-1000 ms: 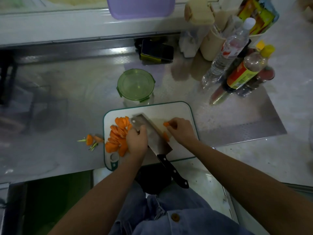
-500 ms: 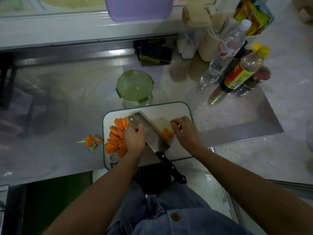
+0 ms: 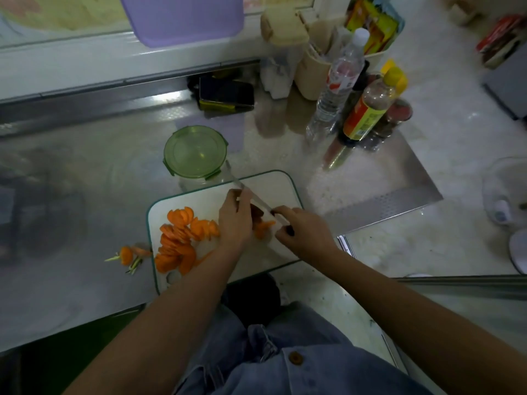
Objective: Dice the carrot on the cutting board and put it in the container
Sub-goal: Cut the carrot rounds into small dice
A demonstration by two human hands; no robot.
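Note:
A white cutting board [image 3: 285, 183] with a green rim lies in front of me. Fanned carrot slices [image 3: 182, 238] cover its left half. My right hand [image 3: 305, 235] grips the black handle of a cleaver [image 3: 256, 199], whose blade stands on edge and points up-left. My left hand [image 3: 235, 220] sits against the blade's left side, its bent fingers holding down a few carrot slices [image 3: 263, 228] under the blade. The container [image 3: 196, 151], clear with a green clip lid shut on it, stands just behind the board.
Carrot ends and green stems [image 3: 128, 255] lie on the steel counter left of the board. Bottles [image 3: 368, 109], a phone [image 3: 226, 91] and a utensil holder [image 3: 313, 67] stand at the back right. A white fan [image 3: 507, 201] is at the far right.
My right hand left the carrot pieces and took the cleaver's handle. The blade went from lying flat to standing on edge. My left hand moved off the flat blade onto the slices beside it.

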